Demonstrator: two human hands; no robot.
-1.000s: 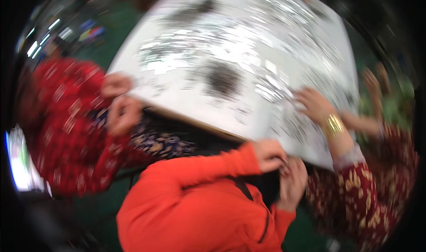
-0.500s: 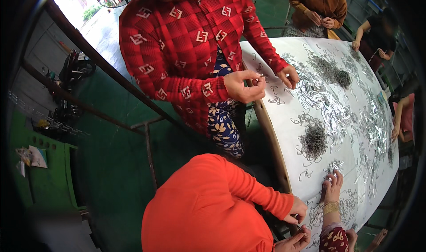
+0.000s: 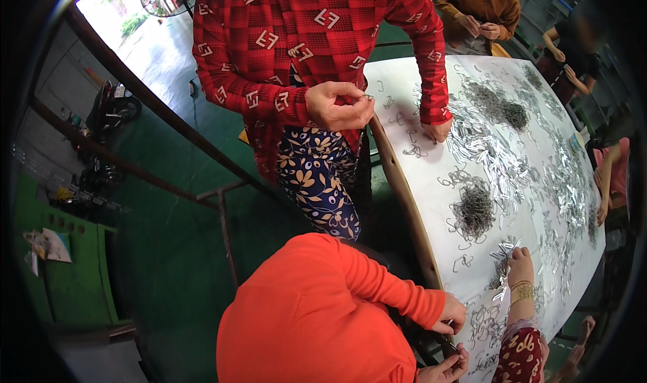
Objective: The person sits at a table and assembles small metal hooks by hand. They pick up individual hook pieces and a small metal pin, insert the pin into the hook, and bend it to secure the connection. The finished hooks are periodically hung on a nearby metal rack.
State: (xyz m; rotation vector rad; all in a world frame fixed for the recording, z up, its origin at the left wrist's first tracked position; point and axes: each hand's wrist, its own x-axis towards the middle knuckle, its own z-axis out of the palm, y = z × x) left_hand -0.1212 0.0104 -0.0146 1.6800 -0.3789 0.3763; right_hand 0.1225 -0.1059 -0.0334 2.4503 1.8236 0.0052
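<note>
Metal clips [image 3: 502, 255] on white table [image 3: 421, 201], around co-worker's braceleted hand [image 3: 520, 267] (fingertips touching)

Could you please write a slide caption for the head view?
People around a white table strewn with small metal wire pieces; a red-shirted person's hand holds one.

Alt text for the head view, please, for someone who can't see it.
People work around a white table strewn with small metal pieces. A standing person in a red patterned shirt pinches one; a person in orange and a braceleted hand work at its near edge.
</note>
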